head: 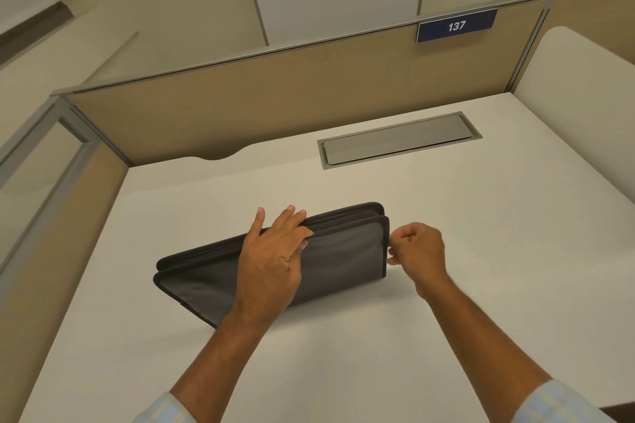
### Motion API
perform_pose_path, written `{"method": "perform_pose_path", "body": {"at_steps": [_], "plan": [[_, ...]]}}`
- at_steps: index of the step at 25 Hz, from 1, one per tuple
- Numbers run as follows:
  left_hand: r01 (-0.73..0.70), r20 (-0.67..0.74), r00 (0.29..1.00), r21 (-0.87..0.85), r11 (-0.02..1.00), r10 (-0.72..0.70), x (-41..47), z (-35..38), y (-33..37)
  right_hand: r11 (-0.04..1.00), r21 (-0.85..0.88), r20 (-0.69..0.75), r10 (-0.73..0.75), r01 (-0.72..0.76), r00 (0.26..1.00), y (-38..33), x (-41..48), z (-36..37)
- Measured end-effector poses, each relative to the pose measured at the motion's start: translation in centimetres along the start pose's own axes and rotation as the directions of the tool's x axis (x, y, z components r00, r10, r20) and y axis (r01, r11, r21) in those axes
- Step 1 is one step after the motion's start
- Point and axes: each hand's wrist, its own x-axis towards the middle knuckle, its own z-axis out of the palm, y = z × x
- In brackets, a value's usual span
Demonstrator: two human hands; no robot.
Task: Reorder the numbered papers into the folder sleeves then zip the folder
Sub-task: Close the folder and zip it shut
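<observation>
Currently I note the folder (343, 257) tilted on the tabletop (481, 251); left grip (271, 251) spread, pressing its top edge; right grip (417, 249) pinching its right edge.

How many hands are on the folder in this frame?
2. The left hand rests over the top edge of the folder, near the middle. The right hand pinches at its right edge; what exactly it pinches there is too small to tell.
</observation>
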Motion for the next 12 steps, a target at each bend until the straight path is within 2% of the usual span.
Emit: {"method": "perform_pose_path", "body": {"at_steps": [7, 12], "plan": [[-0.034, -0.008, 0.999, 0.005, 0.999, 0.034, -0.6, -0.1, 0.2, 0.972, -0.181, -0.006, 0.148, -0.146, 0.989, 6.3, 0.8, 1.8], [-0.050, 0.034, 0.998, -0.013, 0.999, 0.050, -0.3, -1.3, 0.2, 0.963, -0.232, -0.026, 0.132, -0.135, 0.991, 7.2, 0.6, 2.4]]}}
